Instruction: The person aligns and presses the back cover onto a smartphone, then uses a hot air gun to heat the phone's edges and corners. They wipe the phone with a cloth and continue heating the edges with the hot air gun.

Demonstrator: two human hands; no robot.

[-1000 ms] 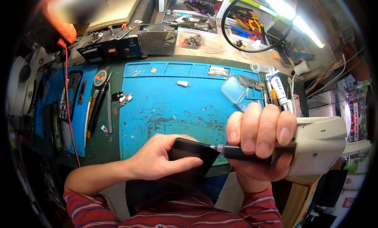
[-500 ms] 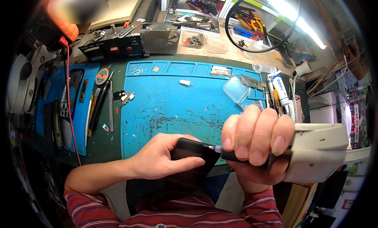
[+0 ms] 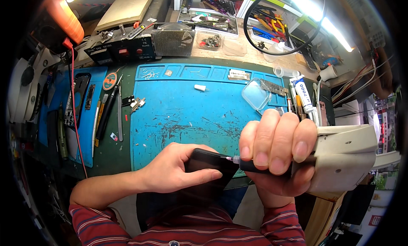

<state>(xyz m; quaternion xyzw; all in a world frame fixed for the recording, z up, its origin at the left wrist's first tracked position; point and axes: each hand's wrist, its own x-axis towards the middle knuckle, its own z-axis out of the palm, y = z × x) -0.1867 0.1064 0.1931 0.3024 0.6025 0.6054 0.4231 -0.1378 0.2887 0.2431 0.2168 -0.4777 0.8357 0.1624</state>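
My left hand [image 3: 170,171] grips a black smartphone [image 3: 204,169] by its side, thumb across its face, low in front of my body. My right hand [image 3: 278,152] is wrapped round the dark barrel [image 3: 250,165] of a handheld tool with a bulky cream-coloured body [image 3: 344,161]. Its thin, clear nozzle [image 3: 233,159] points left and meets the phone's upper edge near the corner. Whether anything comes out of the tip is too small to tell. Beyond both hands lies a worn blue work mat [image 3: 182,106].
On the mat are a small white plug-like piece [image 3: 201,88] and a clear plastic lid [image 3: 256,94]. A glue tube [image 3: 301,95] lies at right among pens. To the left sit tweezers [image 3: 120,114], an opened phone [image 3: 76,97] and a red cable [image 3: 74,118]. A black cable loop [image 3: 250,40] hangs at upper right.
My right hand and the tool have shifted up slightly, with the nozzle still at the phone's edge. My left hand and the phone are almost unmoved. A blurred patch at upper left is gone.
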